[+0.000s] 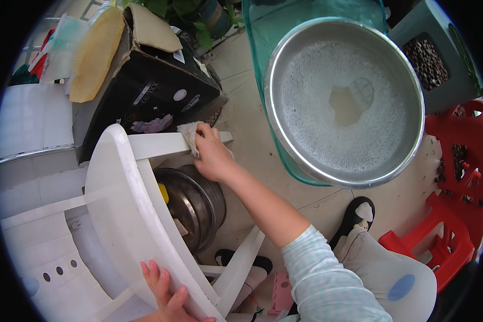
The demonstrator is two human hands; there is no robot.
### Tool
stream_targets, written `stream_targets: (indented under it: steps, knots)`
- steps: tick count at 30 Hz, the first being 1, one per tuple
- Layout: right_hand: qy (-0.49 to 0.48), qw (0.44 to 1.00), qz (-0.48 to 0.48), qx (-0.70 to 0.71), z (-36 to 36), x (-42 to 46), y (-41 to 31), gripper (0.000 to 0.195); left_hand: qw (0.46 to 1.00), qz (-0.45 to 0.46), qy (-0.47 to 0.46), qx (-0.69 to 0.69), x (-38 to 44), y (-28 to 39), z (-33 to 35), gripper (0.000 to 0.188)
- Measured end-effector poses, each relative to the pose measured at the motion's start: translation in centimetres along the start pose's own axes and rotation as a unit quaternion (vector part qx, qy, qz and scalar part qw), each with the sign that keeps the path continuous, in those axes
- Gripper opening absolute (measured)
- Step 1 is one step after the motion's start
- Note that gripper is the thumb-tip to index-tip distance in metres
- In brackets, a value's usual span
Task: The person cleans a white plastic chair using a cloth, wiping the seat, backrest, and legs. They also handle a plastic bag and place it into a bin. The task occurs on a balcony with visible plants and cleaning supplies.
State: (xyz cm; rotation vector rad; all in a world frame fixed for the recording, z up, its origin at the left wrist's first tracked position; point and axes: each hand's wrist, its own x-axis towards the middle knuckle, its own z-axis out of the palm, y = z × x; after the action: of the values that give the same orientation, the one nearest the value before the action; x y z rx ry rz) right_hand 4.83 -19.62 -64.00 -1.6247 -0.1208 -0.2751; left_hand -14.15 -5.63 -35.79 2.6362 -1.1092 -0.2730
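A white stool or chair lies tipped over, its curved seat (112, 197) facing left and its legs pointing right. My right hand (213, 155) grips a whitish cloth (191, 137), which wraps around the upper leg (159, 145) close to its end. Against the seat's lower edge rests my left hand (165, 287), its fingers spread and holding no separate item. To the right, a steel basin (270, 100) holds cloudy water (348, 106) with foam on its surface. The underside of my right palm is hidden.
A black cardboard box (153, 92) stands behind the stool. Steel pots or basins (189, 217) sit beyond its legs. A teal plastic container (257, 44) is under the basin. Red plastic stools (459, 229) and a grey bin (410, 32) of dark pellets stand on the right.
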Motion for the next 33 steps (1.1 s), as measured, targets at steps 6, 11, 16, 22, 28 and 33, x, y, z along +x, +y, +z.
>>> stream_targets:
  steps: [6,11,16,22,28,33]
  knots:
    - [-0.109,0.98,0.119,-0.114,-0.6,1.8,4.6,0.055,1.0,0.0,0.006,-0.004,0.2,0.1,0.3,0.084]
    - [-0.15,0.92,0.265,-0.247,0.2,1.2,10.8,0.049,0.998,-0.006,0.058,0.004,-0.1,-0.1,1.1,0.084]
    - [-0.049,0.905,0.371,-0.203,3.4,-0.5,11.6,0.045,0.998,-0.032,0.054,-0.002,-0.5,-0.1,0.9,0.082]
    - [0.019,0.924,0.364,-0.117,3.4,-2.5,8.4,0.045,0.999,-0.014,0.044,0.012,0.0,-0.1,0.5,0.082]
    - [-0.149,0.923,0.325,-0.143,-2.9,-6.7,-0.9,0.034,0.996,-0.004,0.081,0.022,0.2,0.9,-0.3,0.081]
    - [-0.237,0.919,0.25,-0.191,-10.1,-7.9,-11.8,0.036,0.987,0.007,0.16,0.023,-0.9,1.7,0.1,0.06]
